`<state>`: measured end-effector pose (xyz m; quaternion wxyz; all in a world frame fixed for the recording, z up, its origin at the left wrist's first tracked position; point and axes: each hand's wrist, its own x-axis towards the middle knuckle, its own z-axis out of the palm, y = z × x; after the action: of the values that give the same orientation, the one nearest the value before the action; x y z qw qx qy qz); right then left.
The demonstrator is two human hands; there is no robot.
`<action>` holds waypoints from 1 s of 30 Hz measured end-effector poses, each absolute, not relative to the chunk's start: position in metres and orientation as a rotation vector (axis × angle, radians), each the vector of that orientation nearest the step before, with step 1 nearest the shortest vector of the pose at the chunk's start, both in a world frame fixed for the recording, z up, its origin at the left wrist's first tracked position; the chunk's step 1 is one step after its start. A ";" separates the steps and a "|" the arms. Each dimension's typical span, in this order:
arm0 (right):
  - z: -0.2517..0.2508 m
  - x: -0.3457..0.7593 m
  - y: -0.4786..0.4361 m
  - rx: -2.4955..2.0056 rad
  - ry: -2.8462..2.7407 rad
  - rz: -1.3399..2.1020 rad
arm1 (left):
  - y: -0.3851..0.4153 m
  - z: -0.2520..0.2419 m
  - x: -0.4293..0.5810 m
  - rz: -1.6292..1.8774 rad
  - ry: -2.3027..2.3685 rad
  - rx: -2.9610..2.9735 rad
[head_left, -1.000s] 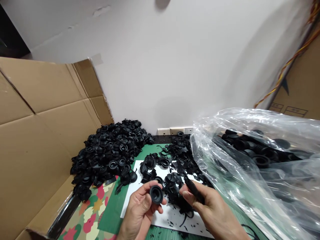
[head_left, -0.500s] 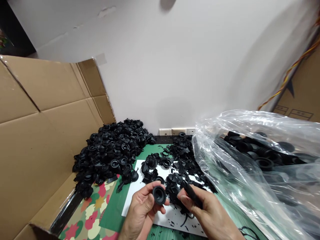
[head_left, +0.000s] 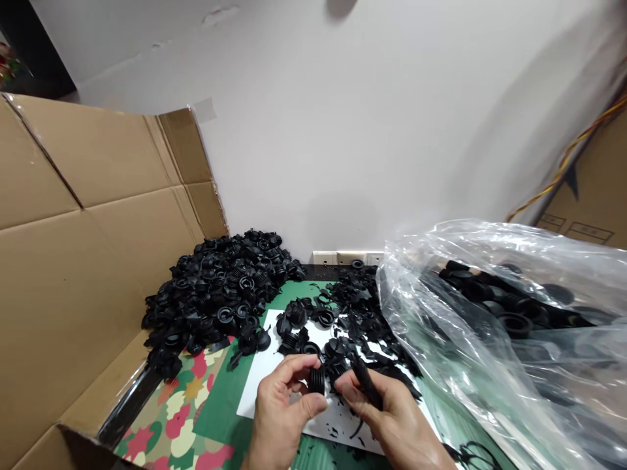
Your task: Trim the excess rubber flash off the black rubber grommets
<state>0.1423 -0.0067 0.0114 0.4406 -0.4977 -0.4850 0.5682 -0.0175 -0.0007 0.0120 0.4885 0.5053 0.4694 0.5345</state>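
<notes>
Between the thumb and fingers of my left hand (head_left: 283, 403) is a black ribbed rubber bellows (head_left: 317, 380), turned so its ridged side shows. My right hand (head_left: 392, 412) is closed around a dark, pen-like tool (head_left: 366, 384); its working tip cannot be made out. The two hands are close together but apart, over a white sheet (head_left: 255, 391). Just beyond them lie several more black rubber pieces (head_left: 296, 314) and thin black scraps (head_left: 360, 300).
A large heap of black rubber parts (head_left: 215, 287) rises at the left against a cardboard box (head_left: 112, 163). To the right, a clear plastic bag (head_left: 470, 365) holds more black parts. Behind are a white wall (head_left: 343, 130) and a socket strip (head_left: 350, 258). Green mat (head_left: 220, 405) underlies the sheet.
My left hand has turned the bellows from its open end facing me to its ribbed side. My right hand, still gripping the tool, has moved slightly left, closer to it.
</notes>
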 end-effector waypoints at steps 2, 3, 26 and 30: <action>0.008 0.140 -0.007 -1.226 -1.183 1.427 | -0.002 0.014 -0.015 1.311 1.214 1.308; 0.006 0.139 -0.008 -1.228 -1.168 1.434 | -0.003 0.015 -0.014 1.313 1.239 1.335; -0.001 0.126 -0.016 -1.122 -1.144 1.349 | -0.003 0.006 -0.010 1.182 1.128 1.064; 0.000 0.130 -0.016 -1.073 -1.091 1.450 | -0.006 0.010 -0.012 1.158 1.225 1.266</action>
<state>0.1304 -0.0157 0.0002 0.4940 -0.4426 -0.4500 0.5980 -0.0117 -0.0060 0.0102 0.4937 0.5222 0.5053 0.4777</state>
